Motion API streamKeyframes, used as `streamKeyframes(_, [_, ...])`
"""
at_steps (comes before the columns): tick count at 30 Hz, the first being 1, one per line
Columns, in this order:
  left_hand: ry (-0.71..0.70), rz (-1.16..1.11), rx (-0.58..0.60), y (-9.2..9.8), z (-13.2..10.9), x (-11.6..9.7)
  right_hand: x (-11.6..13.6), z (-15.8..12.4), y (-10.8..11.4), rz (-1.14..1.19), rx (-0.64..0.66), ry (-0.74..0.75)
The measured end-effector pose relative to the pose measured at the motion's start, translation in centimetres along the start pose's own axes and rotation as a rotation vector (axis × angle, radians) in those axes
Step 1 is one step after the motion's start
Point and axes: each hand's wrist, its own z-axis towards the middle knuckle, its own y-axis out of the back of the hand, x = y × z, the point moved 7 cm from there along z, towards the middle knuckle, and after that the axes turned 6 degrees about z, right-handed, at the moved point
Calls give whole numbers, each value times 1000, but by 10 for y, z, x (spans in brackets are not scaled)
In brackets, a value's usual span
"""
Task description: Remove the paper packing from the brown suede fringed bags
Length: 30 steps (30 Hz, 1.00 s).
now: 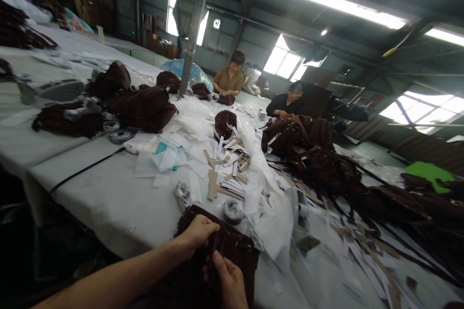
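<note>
A dark brown fabric bag (232, 251) with fringe lies at the near edge of the white table (119, 203). My left hand (198, 231) is closed on the bag's upper left part, fingers curled into the cloth. My right hand (226, 277) grips the bag lower down, thumb pressed on the fabric, fingers hidden underneath. A roll of grey tape (233, 211) sits just beyond the bag, and another roll (182, 189) lies to its left.
Cardboard strips and white paper pieces (226, 169) litter the table middle. Brown bags pile at left (141, 106) and right (304, 145). Dark straps (380, 231) spread across the right. Two other people (232, 77) (290, 101) sit at the far end.
</note>
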Motion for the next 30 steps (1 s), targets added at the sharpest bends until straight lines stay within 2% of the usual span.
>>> streamKeyframes(6, [-80, 31, 47, 4, -19, -10, 0, 0, -8, 126, 88, 19])
streamKeyframes(9, [-138, 85, 103, 6, -34, -10, 3, 3, -4, 120, 47, 100])
streamKeyframes(12, [-179, 154, 181, 0, -47, -4, 7, 4, 1, 19, -5, 208])
streamKeyframes(14, [-119, 123, 203, -4, -52, 4, 7, 4, 4, -57, -49, 276])
streamKeyframes(17, [72, 2, 187, -6, -56, 22, 4, 3, 12, -181, -154, 355])
streamKeyframes(19, [127, -70, 231, -11, -57, 29, 1, 3, 17, -267, -199, 388])
streamKeyframes(22, [75, -123, 343, -20, -56, 32, 0, 4, 22, -383, -214, 429])
streamKeyframes(25, [28, -94, 348, -23, -53, 34, 3, 5, 21, -426, -187, 447])
streamKeyframes(28, [44, -31, 347, -27, -54, 37, 6, 8, 17, -345, -131, 429])
streamKeyframes(30, [27, 9, 355, -29, -55, 37, 4, 12, 17, -248, -115, 361])
